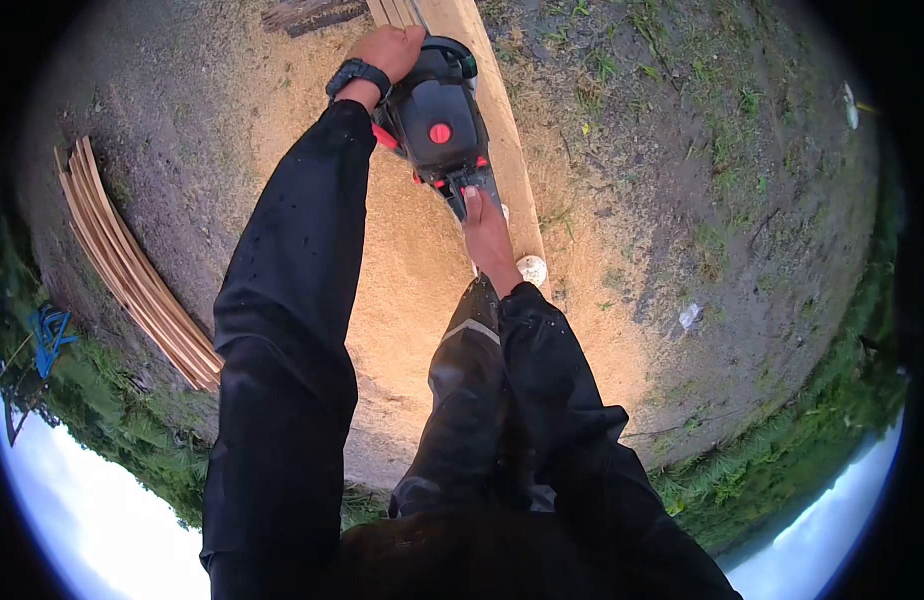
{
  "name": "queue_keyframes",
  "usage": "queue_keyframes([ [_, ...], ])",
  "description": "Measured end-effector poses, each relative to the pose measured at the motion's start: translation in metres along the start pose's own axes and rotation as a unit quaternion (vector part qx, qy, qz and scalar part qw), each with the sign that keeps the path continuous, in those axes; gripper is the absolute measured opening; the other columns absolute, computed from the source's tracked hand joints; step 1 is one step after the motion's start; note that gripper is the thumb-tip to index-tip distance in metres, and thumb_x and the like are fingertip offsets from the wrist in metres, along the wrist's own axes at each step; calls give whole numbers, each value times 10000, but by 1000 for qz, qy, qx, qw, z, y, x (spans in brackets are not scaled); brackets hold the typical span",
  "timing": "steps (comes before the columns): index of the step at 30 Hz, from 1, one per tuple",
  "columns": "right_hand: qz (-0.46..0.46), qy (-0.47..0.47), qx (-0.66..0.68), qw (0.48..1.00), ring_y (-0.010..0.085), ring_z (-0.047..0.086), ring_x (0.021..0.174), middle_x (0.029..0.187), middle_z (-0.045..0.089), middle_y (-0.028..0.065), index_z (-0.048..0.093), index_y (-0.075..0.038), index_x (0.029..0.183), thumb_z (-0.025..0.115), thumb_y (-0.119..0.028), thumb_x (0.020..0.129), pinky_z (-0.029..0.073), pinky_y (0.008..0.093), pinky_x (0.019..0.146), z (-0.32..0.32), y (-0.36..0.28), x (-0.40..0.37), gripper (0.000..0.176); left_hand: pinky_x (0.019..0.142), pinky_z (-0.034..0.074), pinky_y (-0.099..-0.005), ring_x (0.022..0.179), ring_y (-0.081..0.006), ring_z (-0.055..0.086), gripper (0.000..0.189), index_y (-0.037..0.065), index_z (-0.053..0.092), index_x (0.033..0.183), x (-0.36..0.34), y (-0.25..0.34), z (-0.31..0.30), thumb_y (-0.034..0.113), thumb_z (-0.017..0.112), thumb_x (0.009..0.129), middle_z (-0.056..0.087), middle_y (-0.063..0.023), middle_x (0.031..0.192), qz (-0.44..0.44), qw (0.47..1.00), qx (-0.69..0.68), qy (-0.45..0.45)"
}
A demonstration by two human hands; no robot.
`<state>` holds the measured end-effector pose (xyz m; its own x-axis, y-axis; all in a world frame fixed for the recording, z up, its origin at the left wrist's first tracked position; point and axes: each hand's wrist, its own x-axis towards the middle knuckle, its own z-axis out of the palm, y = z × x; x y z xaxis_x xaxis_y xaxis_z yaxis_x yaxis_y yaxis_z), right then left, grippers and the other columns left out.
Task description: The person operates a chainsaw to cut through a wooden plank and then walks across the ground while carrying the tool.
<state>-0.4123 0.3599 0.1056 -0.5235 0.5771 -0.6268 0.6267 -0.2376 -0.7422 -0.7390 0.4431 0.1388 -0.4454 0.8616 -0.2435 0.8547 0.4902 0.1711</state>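
Observation:
A black chainsaw with red parts (437, 120) is over a long pale timber (512, 160) in the upper middle. My left hand (390, 52), with a dark watch at its wrist, is closed on the saw's front handle. At the rear handle, my right hand (487, 235) is wrapped round the grip, its thumb on top. The saw's body hides most of the fingers of both hands. Pale sawn strips (390, 12) lie beside the timber at the top edge. The saw's bar cannot be made out clearly.
A stack of long, thin boards (132, 265) lies on the ground at the left. Sawdust (402, 300) covers the ground around the timber. A dark log (312, 14) is at the top, a white scrap (690, 316) at the right. My legs (462, 390) stand close behind the saw.

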Motion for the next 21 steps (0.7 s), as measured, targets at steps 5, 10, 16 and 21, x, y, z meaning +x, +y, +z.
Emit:
queue_keyframes([
  [5, -13, 12, 0, 1000, 549, 598, 1068, 1086, 669, 327, 587, -57, 1223, 340, -474, 1098, 460, 596, 902, 0, -36, 10, 501, 809, 548, -579, 931, -506, 668, 215, 26, 607, 957, 18, -12, -24, 201, 484, 935, 678, -322, 964, 55, 997, 36, 49],
  [10, 30, -6, -3, 1000, 562, 593, 1064, 1077, 673, 329, 581, -65, 1229, 324, -491, 1096, 451, 615, 897, -2, -24, -4, 515, 756, 561, -563, 909, -492, 682, 167, 10, 593, 969, 8, -11, 8, 147, 511, 921, 685, -314, 948, -10, 999, 13, 31],
  [16, 29, 1, -18, 999, 564, 588, 1075, 1088, 676, 320, 567, -77, 1241, 324, -486, 1096, 451, 610, 897, -4, 8, -25, 497, 760, 552, -570, 880, -488, 676, 186, 11, 591, 989, -19, -4, 36, 158, 490, 935, 682, -303, 925, 23, 1000, 7, 13],
  [21, -7, 17, -8, 1000, 564, 588, 1067, 1066, 677, 324, 563, -79, 1233, 323, -481, 1098, 448, 612, 885, -2, 44, -48, 487, 855, 525, -562, 951, -507, 652, 365, 18, 635, 1022, -66, 38, 24, 293, 399, 979, 686, -294, 1020, -67, 995, -75, -9],
])
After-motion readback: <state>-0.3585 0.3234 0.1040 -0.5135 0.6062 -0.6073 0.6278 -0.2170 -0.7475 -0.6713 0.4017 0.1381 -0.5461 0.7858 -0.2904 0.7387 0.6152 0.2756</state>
